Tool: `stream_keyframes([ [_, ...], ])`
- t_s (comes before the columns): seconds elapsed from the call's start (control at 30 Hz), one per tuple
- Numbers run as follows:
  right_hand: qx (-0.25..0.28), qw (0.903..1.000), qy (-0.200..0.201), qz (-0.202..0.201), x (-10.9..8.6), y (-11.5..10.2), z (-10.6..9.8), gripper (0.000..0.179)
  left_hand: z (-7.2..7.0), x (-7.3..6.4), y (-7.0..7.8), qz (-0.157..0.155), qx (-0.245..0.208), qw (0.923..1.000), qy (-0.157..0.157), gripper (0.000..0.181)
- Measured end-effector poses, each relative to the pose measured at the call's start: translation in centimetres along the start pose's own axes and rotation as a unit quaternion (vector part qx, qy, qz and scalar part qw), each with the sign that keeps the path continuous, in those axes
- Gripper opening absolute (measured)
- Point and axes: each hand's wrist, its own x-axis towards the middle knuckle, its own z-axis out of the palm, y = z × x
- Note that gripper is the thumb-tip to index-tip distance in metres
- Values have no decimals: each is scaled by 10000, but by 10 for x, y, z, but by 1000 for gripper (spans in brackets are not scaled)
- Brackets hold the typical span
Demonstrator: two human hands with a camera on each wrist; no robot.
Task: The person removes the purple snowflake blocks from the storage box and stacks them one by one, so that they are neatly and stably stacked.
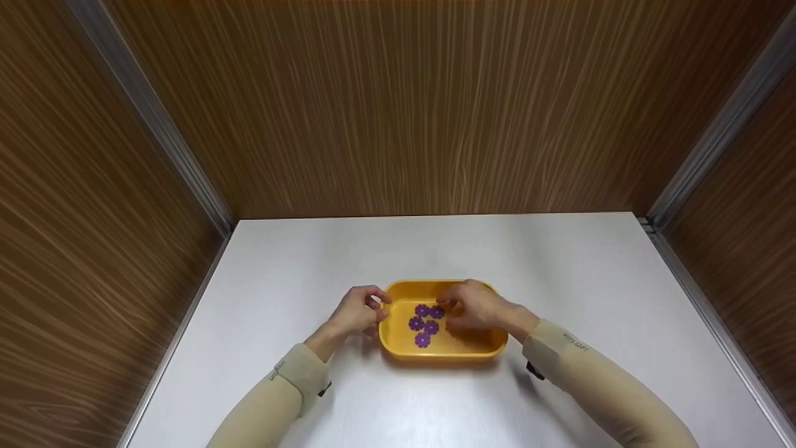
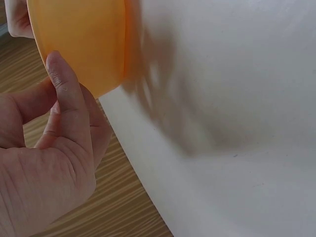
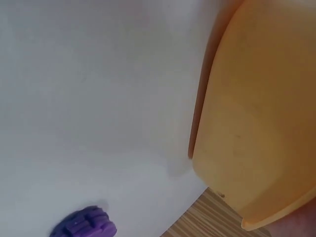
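Observation:
A yellow plastic tray (image 1: 443, 357) with rounded corners stands on the white table. My left hand (image 1: 362, 309) pinches its left rim; in the left wrist view the fingers of that hand (image 2: 64, 123) meet the edge of the tray (image 2: 84, 44). Several purple flower-shaped discs (image 1: 423, 340) lie on the tray floor, left of centre. My right hand (image 1: 477, 305) reaches over the right side into the tray, thumb and forefinger apart and bent down beside the rightmost disc. In the right wrist view the tray wall (image 3: 256, 108) hides most of that hand.
A purple notched piece (image 3: 86, 224) sits on the white table outside the tray in the right wrist view. Wood-grain panels (image 1: 435, 112) rise behind the table (image 1: 280, 261) and on both sides, joined by metal corner rails (image 1: 155, 118).

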Motion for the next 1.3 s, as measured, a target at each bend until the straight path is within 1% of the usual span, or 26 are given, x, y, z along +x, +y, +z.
stream_keyframes([
  [0.13, -50, 9998, -131, -170, 5, -1, 5, 40, 0, -1, -1, -50, 8, 10000, -1, 22],
  [0.2, -111, 9994, -119, -311, 7, -1, 6, 40, 0, -1, -1, 21, 12, 10000, -32, 23],
  [0.33, -225, 9988, 0, -443, 7, -3, 9, 41, -1, -1, -3, 194, 20, 9998, -76, 24],
  [0.4, -288, 9987, 20, -408, 7, -5, 9, 39, -1, -1, -3, 237, 21, 9997, -80, 24],
  [0.53, -309, 9991, -36, -273, 7, -7, 10, 31, 0, -1, -4, 208, 29, 9998, -71, 25],
  [0.77, -207, 9994, -66, -263, 9, -3, 13, 26, 2, -2, -4, 105, 43, 9999, -23, 26],
  [0.87, -214, 9996, -86, -177, 8, -2, 12, 26, 2, -2, -5, 45, 40, 10000, 4, 25],
  [0.97, -185, 9998, -112, 4, 7, -3, 12, 27, 2, -2, -5, 7, 45, 10000, 25, 25],
  [1.03, -160, 9996, -151, 192, 7, -4, 12, 27, 2, -2, -5, 0, 53, 10000, 30, 25],
  [1.13, -122, 9988, -210, 432, 8, -6, 12, 24, 2, -1, -6, 24, 55, 10000, 22, 24],
  [1.3, -94, 9979, -179, 612, 11, -8, 15, 18, 2, -2, -5, 131, -77, 9999, -74, 26],
])
